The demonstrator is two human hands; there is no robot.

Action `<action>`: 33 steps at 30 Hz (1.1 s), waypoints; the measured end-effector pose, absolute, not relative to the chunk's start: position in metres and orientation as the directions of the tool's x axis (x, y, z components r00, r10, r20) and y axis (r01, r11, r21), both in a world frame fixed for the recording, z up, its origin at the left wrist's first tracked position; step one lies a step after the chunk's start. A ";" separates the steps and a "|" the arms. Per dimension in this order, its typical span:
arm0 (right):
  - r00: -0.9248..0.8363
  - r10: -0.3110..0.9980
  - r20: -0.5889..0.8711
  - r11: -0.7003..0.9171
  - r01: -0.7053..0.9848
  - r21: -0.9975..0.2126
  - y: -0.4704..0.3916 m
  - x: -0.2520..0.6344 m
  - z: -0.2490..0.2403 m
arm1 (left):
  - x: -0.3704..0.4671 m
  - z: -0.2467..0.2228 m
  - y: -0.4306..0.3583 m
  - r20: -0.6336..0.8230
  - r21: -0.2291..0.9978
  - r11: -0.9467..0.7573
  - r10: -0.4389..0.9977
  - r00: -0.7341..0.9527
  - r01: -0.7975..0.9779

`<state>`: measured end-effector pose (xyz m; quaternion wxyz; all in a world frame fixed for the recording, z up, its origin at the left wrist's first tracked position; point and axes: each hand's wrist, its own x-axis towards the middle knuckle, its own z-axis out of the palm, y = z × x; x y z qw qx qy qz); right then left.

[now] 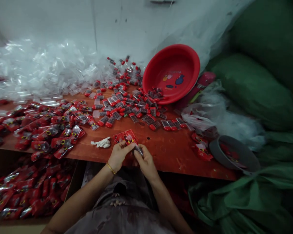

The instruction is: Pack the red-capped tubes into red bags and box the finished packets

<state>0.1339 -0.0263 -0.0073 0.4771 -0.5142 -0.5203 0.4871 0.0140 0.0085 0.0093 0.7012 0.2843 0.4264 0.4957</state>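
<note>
Close to the table's front edge, my left hand pinches a red printed card between thumb and fingers. Beside it, my right hand is closed on a small clear plastic case, its tip against the card. The two hands nearly touch, and my fingers partly hide both pieces. More red printed card shows flat just beyond my left fingers. A crumpled white bundle lies left of the hands. Farther back spreads a heap of small red-ended clear packs with dark contents.
Finished-looking red packets pile up at left, with more in a box below. Clear plastic sleeves heap behind. A red basin leans tilted at the back. Right stand a grey bowl, plastic bags and green sacks.
</note>
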 end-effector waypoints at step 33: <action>0.070 0.971 0.227 -0.032 0.985 -0.167 0.075 0.222 -0.047 | -0.113 0.008 0.039 -0.224 0.961 0.107 0.841 -0.492 -0.255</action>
